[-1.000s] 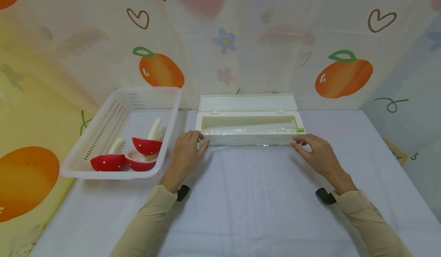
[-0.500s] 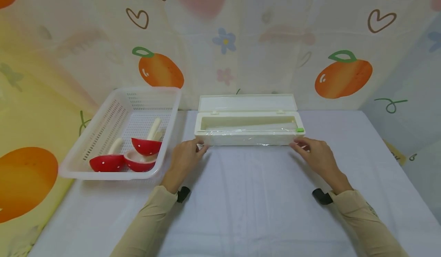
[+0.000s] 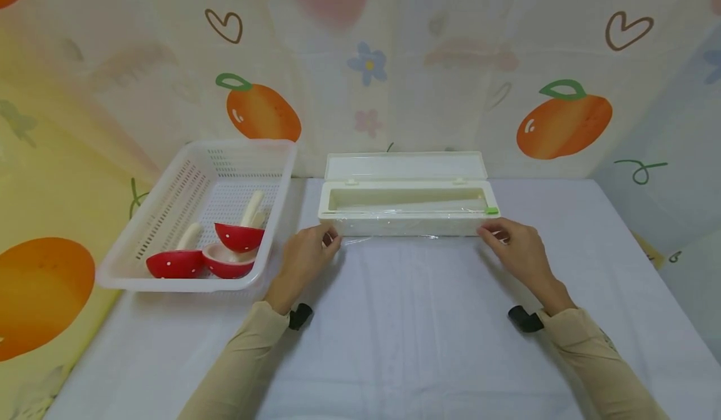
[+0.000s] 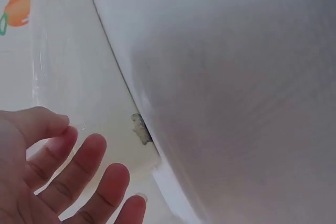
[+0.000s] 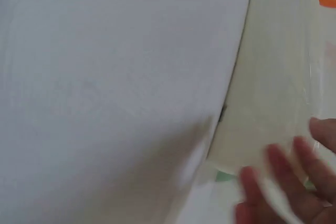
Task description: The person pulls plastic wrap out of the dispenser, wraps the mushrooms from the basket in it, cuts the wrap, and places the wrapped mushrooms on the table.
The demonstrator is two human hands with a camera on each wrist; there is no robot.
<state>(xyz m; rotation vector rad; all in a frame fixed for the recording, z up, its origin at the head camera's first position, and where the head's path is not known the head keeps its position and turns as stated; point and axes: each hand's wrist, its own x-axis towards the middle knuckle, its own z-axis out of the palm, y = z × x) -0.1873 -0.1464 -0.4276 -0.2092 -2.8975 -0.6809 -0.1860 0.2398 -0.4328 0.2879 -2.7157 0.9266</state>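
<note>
A white cling film dispenser box (image 3: pixel 405 166) stands at the back middle of the table with its lid raised. Clear cling film (image 3: pixel 405 225) hangs over its front wall, its lower edge lying just ahead of the box. At the left front corner, my left hand (image 3: pixel 304 257) pinches the film between thumb and index finger; its other fingers spread loosely in the left wrist view. My right hand (image 3: pixel 518 251) holds the film's other end at the right corner, thumb and index close together. A green slider (image 3: pixel 492 211) sits on the box's right front rim.
Left of the box stands a white perforated plastic basket (image 3: pixel 180 284). Several red polka-dot ladles or spoons with cream handles lie in it, among them a red one (image 3: pixel 176 265). A white cloth (image 3: pixel 417 332) covers the table; a fruit-patterned curtain hangs behind.
My left hand's fingers have come down slightly from the box's top corner and drawn together at the film. The right hand has shifted only slightly at its corner.
</note>
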